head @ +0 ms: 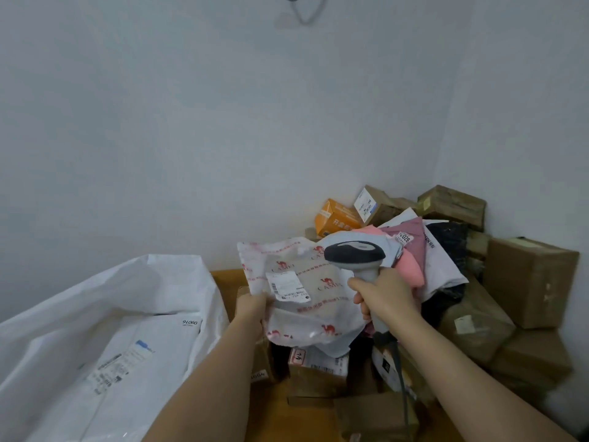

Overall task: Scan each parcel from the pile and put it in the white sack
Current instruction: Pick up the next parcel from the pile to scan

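My left hand [251, 306] grips the left edge of a clear plastic parcel bag [306, 317] with red camel print, its white label [288, 287] facing up. My right hand [384, 296] grips the handle of a grey and black barcode scanner [353, 255], whose head hovers over the bag's upper right part. The open white sack [105, 301] lies at the lower left with a white labelled parcel [140, 349] inside it. The pile [446, 282] of parcels fills the right corner behind and under my hands.
The pile holds brown cardboard boxes [529, 279], an orange box [334, 216], pink and mauve soft bags [411, 250] and a black bag [449, 240]. More boxes [315, 371] lie under the held parcel on a wooden surface [228, 282]. White walls meet in a corner behind.
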